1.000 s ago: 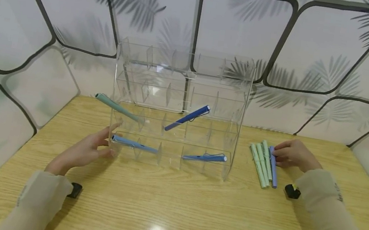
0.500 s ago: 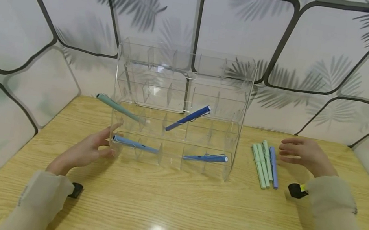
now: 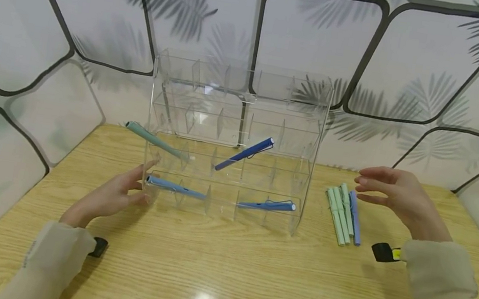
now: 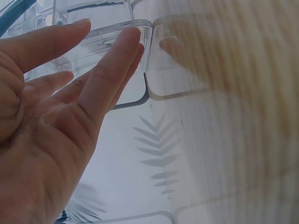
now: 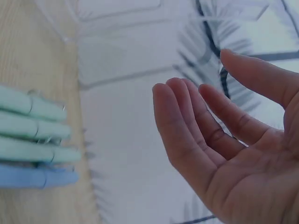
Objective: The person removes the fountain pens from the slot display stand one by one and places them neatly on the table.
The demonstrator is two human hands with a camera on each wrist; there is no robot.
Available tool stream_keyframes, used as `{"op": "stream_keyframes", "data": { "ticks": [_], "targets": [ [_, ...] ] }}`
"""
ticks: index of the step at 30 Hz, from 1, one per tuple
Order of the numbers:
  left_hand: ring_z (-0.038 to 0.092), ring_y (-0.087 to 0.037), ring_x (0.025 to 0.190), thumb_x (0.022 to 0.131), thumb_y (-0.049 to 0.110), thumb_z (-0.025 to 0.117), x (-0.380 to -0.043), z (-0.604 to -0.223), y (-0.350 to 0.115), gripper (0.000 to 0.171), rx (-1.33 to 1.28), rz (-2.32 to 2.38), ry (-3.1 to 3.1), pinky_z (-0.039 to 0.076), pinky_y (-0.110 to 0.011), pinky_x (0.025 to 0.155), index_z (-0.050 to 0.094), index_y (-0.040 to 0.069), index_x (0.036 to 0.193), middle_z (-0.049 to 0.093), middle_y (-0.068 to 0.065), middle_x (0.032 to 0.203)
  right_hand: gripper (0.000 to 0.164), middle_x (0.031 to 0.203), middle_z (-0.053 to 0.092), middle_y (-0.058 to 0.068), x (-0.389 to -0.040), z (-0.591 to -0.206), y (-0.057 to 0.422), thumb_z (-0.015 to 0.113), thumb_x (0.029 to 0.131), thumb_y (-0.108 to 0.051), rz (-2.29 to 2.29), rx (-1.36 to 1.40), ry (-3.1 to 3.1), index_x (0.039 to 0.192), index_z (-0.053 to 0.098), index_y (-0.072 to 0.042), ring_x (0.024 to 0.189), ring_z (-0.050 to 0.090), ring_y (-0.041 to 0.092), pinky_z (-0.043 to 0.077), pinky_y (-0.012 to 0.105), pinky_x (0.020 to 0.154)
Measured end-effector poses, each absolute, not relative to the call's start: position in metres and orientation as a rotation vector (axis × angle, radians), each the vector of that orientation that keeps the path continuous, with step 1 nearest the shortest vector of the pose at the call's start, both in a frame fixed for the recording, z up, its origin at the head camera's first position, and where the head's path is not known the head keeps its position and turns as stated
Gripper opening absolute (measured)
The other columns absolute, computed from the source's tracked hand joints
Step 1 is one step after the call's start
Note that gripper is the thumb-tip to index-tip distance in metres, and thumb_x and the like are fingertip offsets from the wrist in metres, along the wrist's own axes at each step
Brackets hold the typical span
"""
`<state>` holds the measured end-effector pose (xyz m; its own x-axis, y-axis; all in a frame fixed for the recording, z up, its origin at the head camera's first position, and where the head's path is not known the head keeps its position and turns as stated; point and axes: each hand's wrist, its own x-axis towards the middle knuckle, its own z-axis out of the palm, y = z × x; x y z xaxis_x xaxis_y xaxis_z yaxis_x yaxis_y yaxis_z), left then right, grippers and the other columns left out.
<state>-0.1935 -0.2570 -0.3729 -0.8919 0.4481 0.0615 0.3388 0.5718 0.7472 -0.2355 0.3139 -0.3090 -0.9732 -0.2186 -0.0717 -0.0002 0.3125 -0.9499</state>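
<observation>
A clear acrylic pen rack (image 3: 266, 128) stands upright on the table. My left hand (image 3: 109, 197) is at its lower left side, fingers extended along the corner; the left wrist view shows fingertips right at the clear edge. To the right of the rack, my right hand (image 3: 401, 197) hovers with relaxed, slightly bent fingers and holds nothing. Just left of those fingers lie three pale green pens (image 3: 337, 216) and one violet-blue pen (image 3: 355, 221), side by side. Inside the rack rest a teal pen (image 3: 154, 140), a dark blue pen (image 3: 243, 154) and two lighter blue pens (image 3: 266, 204).
The wooden table (image 3: 223, 260) reaches back to a patterned wall (image 3: 316, 42) with leaf prints and dark outlines. The teal pen's end juts out past the rack's left side. Black wrist devices (image 3: 384, 252) sit below both sleeves.
My right hand has come away from the violet-blue pen, first moving right, then lifting higher above the table. The pens and the left hand stay where they were.
</observation>
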Motion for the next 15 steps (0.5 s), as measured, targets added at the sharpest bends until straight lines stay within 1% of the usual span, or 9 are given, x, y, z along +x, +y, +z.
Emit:
{"op": "stream_keyframes", "data": {
  "ticks": [2, 5, 7, 12, 15],
  "targets": [
    [0.051, -0.058, 0.122, 0.101, 0.002, 0.061, -0.193, -0.373, -0.257, 0.082, 0.675, 1.221, 2.670, 0.048, -0.066, 0.093, 0.008, 0.006, 0.163, 0.025, -0.037, 0.156, 0.017, 0.114, 0.067, -0.009, -0.231, -0.304, 0.306, 0.064, 0.102, -0.014, -1.705, -0.238, 2.419, 0.119, 0.065, -0.014, 0.100, 0.069, 0.011, 0.058, 0.032, 0.085],
    [0.051, -0.058, 0.121, 0.100, 0.002, 0.061, -0.193, -0.373, -0.257, 0.082, 0.685, 1.214, 2.680, 0.047, -0.066, 0.093, 0.009, 0.006, 0.163, 0.026, -0.038, 0.156, 0.019, 0.115, 0.067, -0.008, -0.225, -0.297, 0.296, 0.064, 0.101, -0.013, -1.686, -0.293, 2.452, 0.120, 0.066, -0.014, 0.100, 0.069, 0.013, 0.058, 0.032, 0.085],
    [0.051, -0.059, 0.122, 0.101, 0.003, 0.061, -0.193, -0.373, -0.257, 0.082, 0.679, 1.210, 2.681, 0.047, -0.067, 0.093, 0.009, 0.006, 0.163, 0.026, -0.037, 0.156, 0.022, 0.117, 0.067, -0.007, -0.221, -0.292, 0.289, 0.064, 0.101, -0.013, -1.663, -0.331, 2.474, 0.123, 0.065, -0.011, 0.100, 0.069, 0.014, 0.058, 0.032, 0.085],
    [0.050, -0.059, 0.122, 0.100, 0.004, 0.062, -0.193, -0.373, -0.257, 0.082, 0.669, 1.214, 2.678, 0.047, -0.067, 0.093, 0.009, 0.007, 0.164, 0.026, -0.036, 0.157, 0.034, 0.121, 0.066, 0.001, -0.214, -0.282, 0.274, 0.063, 0.103, -0.015, -1.579, -0.416, 2.527, 0.131, 0.057, 0.002, 0.102, 0.069, 0.015, 0.057, 0.030, 0.086],
    [0.050, -0.059, 0.122, 0.100, 0.003, 0.062, -0.193, -0.372, -0.257, 0.083, 0.673, 1.221, 2.674, 0.047, -0.067, 0.093, 0.009, 0.007, 0.163, 0.025, -0.036, 0.157, 0.039, 0.123, 0.065, 0.002, -0.211, -0.276, 0.265, 0.064, 0.102, -0.018, -1.504, -0.429, 2.572, 0.134, 0.057, 0.002, 0.103, 0.068, 0.014, 0.054, 0.026, 0.088]
  ]
}}
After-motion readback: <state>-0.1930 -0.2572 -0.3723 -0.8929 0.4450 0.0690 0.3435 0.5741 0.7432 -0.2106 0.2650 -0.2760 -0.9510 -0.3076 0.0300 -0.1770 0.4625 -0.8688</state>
